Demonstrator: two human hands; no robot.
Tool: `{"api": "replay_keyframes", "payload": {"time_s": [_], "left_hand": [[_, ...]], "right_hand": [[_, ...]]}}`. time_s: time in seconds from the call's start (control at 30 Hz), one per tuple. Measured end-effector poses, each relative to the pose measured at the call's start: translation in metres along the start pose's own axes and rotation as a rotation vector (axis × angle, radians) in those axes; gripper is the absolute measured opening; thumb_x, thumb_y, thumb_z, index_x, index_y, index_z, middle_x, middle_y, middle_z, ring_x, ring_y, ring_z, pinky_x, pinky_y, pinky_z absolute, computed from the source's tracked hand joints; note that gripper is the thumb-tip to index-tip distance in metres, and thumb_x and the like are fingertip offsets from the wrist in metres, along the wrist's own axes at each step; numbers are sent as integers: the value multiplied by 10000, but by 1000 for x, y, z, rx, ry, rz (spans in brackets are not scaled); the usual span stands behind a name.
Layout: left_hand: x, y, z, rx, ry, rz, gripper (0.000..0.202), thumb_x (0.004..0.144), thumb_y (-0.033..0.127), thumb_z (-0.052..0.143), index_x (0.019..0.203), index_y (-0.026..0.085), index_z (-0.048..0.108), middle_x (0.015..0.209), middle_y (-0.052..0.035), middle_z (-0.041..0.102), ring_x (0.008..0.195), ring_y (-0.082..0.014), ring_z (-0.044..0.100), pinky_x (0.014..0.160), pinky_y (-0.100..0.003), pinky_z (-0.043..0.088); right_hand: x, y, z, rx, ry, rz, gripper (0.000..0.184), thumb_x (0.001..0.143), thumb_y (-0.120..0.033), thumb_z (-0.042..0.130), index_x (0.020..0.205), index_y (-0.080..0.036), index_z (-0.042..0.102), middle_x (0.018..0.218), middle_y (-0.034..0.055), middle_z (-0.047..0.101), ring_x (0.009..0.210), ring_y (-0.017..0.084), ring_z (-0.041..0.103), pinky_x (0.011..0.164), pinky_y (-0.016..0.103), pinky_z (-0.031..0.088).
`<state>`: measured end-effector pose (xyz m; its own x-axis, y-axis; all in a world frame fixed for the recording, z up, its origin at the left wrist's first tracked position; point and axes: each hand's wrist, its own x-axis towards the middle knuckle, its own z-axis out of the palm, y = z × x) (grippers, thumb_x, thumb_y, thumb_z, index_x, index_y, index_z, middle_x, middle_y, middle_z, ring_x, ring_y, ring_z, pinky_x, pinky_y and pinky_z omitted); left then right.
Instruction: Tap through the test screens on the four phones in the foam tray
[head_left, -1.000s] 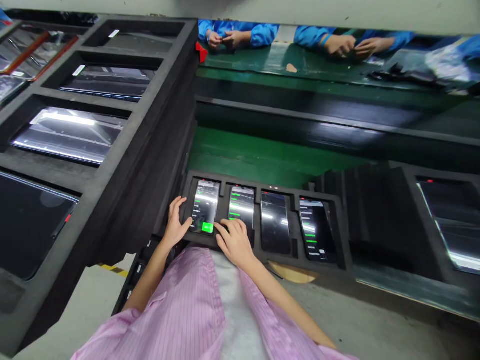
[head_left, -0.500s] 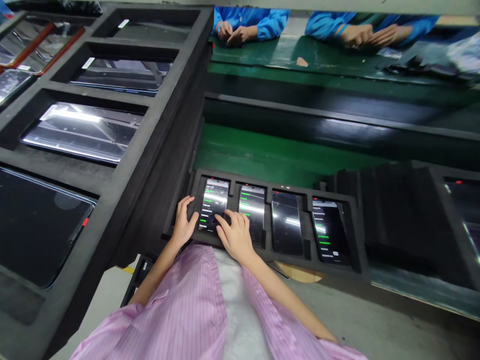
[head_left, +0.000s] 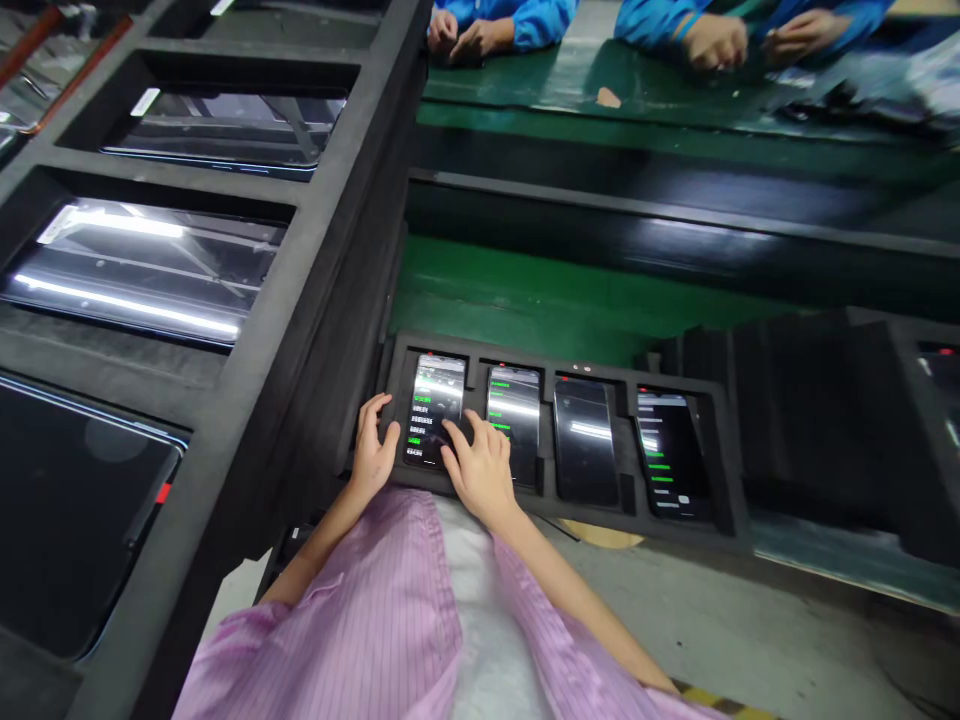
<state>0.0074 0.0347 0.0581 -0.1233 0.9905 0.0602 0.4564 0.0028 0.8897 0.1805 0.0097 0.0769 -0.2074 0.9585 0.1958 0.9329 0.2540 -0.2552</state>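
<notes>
A black foam tray point(head_left: 720, 450) lies in front of me with several phones standing in a row of slots. The leftmost phone point(head_left: 435, 400) is lit and shows a list with green lines. My left hand point(head_left: 373, 450) rests on the tray's left edge beside that phone, fingers spread and open. My right hand point(head_left: 480, 468) lies over the tray, its forefinger touching the lower part of the leftmost phone's screen. The second phone point(head_left: 516, 415) is lit too. The third phone point(head_left: 585, 440) is dark. A fourth phone point(head_left: 664, 465) shows green lines.
A tall stack of black foam trays point(head_left: 300, 270) with dark phones rises at my left. More foam trays point(head_left: 825, 400) stand at the right. Behind runs a green conveyor belt point(head_left: 540, 300). Other people in blue sleeves point(head_left: 540, 20) work at the far side.
My right forefinger slid from the green button at the phone's bottom edge onto its screen, which changed to a list. The view shifted slightly; my left hand stayed beside the phone.
</notes>
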Motion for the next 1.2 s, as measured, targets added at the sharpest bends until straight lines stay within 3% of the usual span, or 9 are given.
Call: {"api": "replay_keyframes", "payload": {"time_s": [0.1, 0.3, 0.53, 0.83, 1.2], "left_hand": [[0, 1, 0, 3, -1, 9, 341, 829, 200, 441, 1167, 216, 480, 1229, -91, 501, 1155, -200, 463, 939, -365, 398], [0, 2, 0, 5, -1, -10, 344, 825, 190, 442, 1166, 220, 482, 1228, -86, 501, 1147, -196, 469, 920, -350, 408], [0, 1, 0, -7, -2, 16, 339, 824, 185, 448, 1160, 208, 480, 1218, -92, 507, 1150, -195, 468, 927, -357, 403], [1, 0, 0, -28, -12, 25, 339, 817, 190, 453, 1154, 207, 485, 1220, -94, 509, 1153, -196, 468, 923, -356, 405], [4, -2, 0, -173, -62, -170, 445, 792, 210, 482, 1234, 247, 437, 1299, -67, 473, 1130, -194, 476, 951, -369, 389]], "right_hand": [[-1, 0, 1, -13, 5, 20, 358, 893, -321, 382, 1175, -195, 565, 1238, 149, 476, 1044, 268, 428, 860, 414, 344], [-4, 1, -5, 39, 35, -116, 299, 883, -318, 414, 1085, -245, 622, 1180, 103, 516, 1025, 241, 428, 851, 378, 331], [-5, 2, -5, 24, 45, -144, 292, 883, -336, 421, 1045, -244, 646, 1139, 98, 538, 1013, 229, 427, 863, 370, 307], [-5, 1, -3, -6, 17, -87, 316, 889, -338, 404, 1079, -234, 635, 1160, 107, 520, 1032, 235, 414, 885, 373, 290], [-5, 2, -3, -8, 63, -24, 325, 898, -299, 370, 1064, -219, 638, 1103, 105, 532, 1002, 228, 424, 864, 369, 299]]}}
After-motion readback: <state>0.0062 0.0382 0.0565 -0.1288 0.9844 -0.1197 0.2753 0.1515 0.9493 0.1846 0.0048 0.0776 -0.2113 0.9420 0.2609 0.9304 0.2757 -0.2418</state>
